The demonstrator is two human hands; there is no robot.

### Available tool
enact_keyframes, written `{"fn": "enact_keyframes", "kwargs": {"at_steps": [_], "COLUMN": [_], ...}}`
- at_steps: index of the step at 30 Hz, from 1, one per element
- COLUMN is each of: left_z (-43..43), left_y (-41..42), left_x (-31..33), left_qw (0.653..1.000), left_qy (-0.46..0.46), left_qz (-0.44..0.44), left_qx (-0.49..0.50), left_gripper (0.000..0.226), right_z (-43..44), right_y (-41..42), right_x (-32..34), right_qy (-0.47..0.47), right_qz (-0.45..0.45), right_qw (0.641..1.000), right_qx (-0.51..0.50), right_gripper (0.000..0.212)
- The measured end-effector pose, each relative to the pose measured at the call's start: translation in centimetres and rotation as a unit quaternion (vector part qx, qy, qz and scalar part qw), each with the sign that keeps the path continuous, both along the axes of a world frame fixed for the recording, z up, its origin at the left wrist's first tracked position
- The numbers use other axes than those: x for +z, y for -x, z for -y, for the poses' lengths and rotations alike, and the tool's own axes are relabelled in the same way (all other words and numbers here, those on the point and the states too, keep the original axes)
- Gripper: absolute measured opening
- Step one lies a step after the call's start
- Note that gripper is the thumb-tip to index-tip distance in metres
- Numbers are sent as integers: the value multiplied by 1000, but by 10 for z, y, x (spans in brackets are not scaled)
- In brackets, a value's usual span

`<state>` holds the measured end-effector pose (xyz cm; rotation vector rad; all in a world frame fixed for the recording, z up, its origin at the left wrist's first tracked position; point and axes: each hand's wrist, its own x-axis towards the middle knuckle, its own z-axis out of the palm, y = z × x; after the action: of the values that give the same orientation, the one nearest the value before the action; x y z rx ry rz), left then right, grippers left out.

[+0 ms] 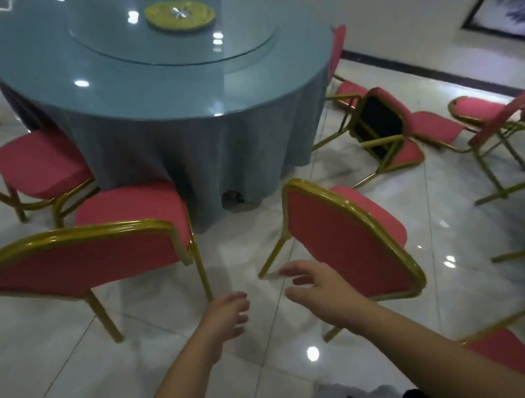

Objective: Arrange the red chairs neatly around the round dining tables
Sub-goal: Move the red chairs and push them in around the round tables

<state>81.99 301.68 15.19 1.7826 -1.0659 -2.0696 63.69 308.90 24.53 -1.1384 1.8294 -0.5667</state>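
No writing, label or number can be read anywhere.

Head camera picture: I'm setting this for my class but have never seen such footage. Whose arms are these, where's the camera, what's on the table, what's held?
No machine here: a person wears one wide-angle camera on the head, looking forward and down, so the bare left hand and right hand are theirs. Both reach forward, holding nothing. Ahead is a round table in a blue cloth, bearing a glass turntable with a yellow-green disc at its centre. Red chairs stand around; one toppled chair lies on the right.
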Motion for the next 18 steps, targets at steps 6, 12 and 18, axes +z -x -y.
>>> {"fn": "enact_keyframes", "kwargs": {"at_steps": [6,12,18], "left_z": [-6,-68,-121], "left_y": [78,221,355], "left_x": [47,104,113], "left_qw": [986,915,827], "left_qy": [143,267,175], "left_qz": [41,-18,-82], "left_qx": [-77,-303,-529], "left_gripper": [17,12,21], "right_z": [-33,-97,-178], "right_y": [68,195,332], "right_x": [7,16,-9], "right_qy": [115,189,142], "right_qz": [24,92,135], "right_qw": [991,959,925], "right_qx": [-61,-191,-325], "right_gripper": [31,23,21]}}
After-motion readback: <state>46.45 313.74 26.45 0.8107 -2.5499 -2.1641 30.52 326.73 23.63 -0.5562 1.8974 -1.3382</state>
